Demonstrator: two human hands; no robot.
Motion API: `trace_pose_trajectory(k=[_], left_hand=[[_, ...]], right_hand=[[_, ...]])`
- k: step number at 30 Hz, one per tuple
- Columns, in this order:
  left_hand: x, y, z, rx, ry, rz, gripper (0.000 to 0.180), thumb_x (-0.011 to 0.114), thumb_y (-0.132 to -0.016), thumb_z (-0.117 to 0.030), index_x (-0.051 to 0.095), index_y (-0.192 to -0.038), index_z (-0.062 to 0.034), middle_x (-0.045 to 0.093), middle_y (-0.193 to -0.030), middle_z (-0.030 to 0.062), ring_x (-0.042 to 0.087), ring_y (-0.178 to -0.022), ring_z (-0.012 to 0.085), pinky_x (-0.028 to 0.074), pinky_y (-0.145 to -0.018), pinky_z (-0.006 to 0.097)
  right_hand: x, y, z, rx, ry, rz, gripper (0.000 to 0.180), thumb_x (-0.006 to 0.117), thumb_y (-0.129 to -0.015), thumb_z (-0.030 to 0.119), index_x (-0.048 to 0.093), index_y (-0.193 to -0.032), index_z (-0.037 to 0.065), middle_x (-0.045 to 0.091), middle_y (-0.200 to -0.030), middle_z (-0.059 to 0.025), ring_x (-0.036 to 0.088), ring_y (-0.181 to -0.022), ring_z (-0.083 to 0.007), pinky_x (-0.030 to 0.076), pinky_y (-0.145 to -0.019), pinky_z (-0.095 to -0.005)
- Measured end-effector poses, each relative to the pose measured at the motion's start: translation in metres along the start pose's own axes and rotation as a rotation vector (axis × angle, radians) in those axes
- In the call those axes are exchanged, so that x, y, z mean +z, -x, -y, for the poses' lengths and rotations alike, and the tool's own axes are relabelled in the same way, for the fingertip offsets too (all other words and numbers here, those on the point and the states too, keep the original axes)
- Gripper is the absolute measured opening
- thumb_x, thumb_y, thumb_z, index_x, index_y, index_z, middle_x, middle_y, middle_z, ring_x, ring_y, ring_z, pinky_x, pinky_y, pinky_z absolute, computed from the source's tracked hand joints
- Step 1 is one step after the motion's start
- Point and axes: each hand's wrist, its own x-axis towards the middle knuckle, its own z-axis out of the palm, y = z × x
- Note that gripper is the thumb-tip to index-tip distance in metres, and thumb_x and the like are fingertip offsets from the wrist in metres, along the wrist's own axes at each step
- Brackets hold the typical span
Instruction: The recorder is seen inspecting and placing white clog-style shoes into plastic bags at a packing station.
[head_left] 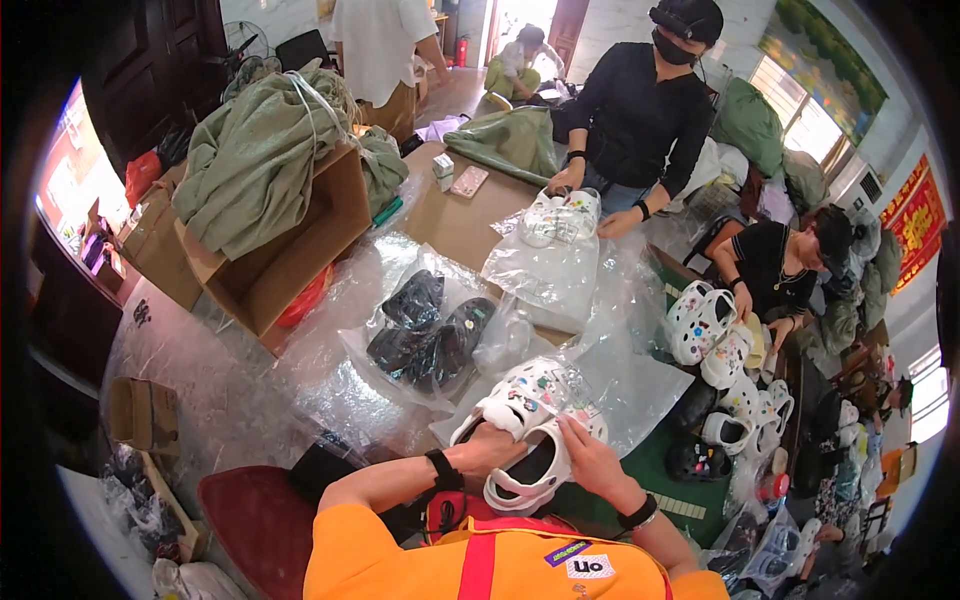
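Both hands [540, 450] hold white clogs [525, 400].

A brown table [452, 222] carries clear plastic bags [545, 275] and white clogs [525, 400].

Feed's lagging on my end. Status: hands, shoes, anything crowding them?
Left hand and right hand both gripping the white clogs, charms on top. Clear plastic bags beneath and just ahead. Bagged black clogs further ahead-left, apart.

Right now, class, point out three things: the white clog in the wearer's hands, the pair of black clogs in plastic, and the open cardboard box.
white clog [527, 400], head view, decorated upper.
black clogs [430, 330], head view, middle of pair.
cardboard box [340, 215], head view, side wall.
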Motion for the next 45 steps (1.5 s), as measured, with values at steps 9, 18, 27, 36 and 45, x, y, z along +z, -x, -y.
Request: trace_pose_trajectory(k=[9,18,27,36,45], left_hand=[[0.002,-0.019,-0.016,-0.147,0.066,-0.059,0.031,0.046,-0.08,-0.03,0.057,-0.095,-0.0057,0.059,-0.093,0.0139,0.056,-0.089,0.0296,0.045,-0.074,0.037],[0.05,-0.035,0.002,0.02,-0.25,0.061,0.026,0.051,-0.076,-0.029,0.061,-0.07,-0.0063,0.059,-0.063,0.011,0.06,-0.063,0.028,0.047,-0.054,0.038],[0.115,-0.032,0.031,0.018,-0.123,-0.154,0.029,0.054,-0.07,-0.034,0.059,-0.061,-0.0059,0.058,-0.06,0.0114,0.058,-0.056,0.0289,0.046,-0.05,0.038],[0.118,-0.027,0.031,0.026,-0.108,-0.166,0.024,0.052,-0.073,-0.028,0.06,-0.063,-0.0074,0.059,-0.062,0.0098,0.059,-0.057,0.0275,0.047,-0.051,0.039],[0.137,-0.033,0.028,0.232,-0.224,-0.054,0.02,0.049,-0.069,-0.016,0.064,-0.077,-0.0058,0.063,-0.073,0.0116,0.06,-0.062,0.0258,0.046,-0.057,0.041]], right_hand=[[0.005,-0.01,-0.016,-0.074,-0.032,0.084,0.059,0.046,-0.067,-0.001,0.035,-0.125,0.005,0.046,-0.119,-0.016,0.056,-0.088,-0.0307,0.048,-0.067,-0.0366],[0.076,0.011,-0.035,0.019,-0.154,-0.022,0.069,0.048,-0.065,0.001,0.026,-0.131,0.009,0.05,-0.111,-0.0165,0.056,-0.077,-0.0325,0.047,-0.062,-0.0413],[0.123,-0.038,-0.051,0.237,0.112,-0.093,0.037,0.051,-0.068,0.015,0.051,-0.104,0.007,0.056,-0.079,-0.0118,0.057,-0.069,-0.0286,0.044,-0.055,-0.0419],[0.123,-0.064,-0.055,0.337,-0.053,0.054,0.03,0.047,-0.074,0.018,0.052,-0.102,0.006,0.057,-0.084,-0.0163,0.057,-0.075,-0.0325,0.044,-0.065,-0.0432],[0.099,-0.082,-0.041,0.293,-0.297,-0.178,0.023,0.048,-0.083,0.026,0.059,-0.094,0.009,0.06,-0.08,-0.0144,0.057,-0.077,-0.0308,0.045,-0.066,-0.0385]])
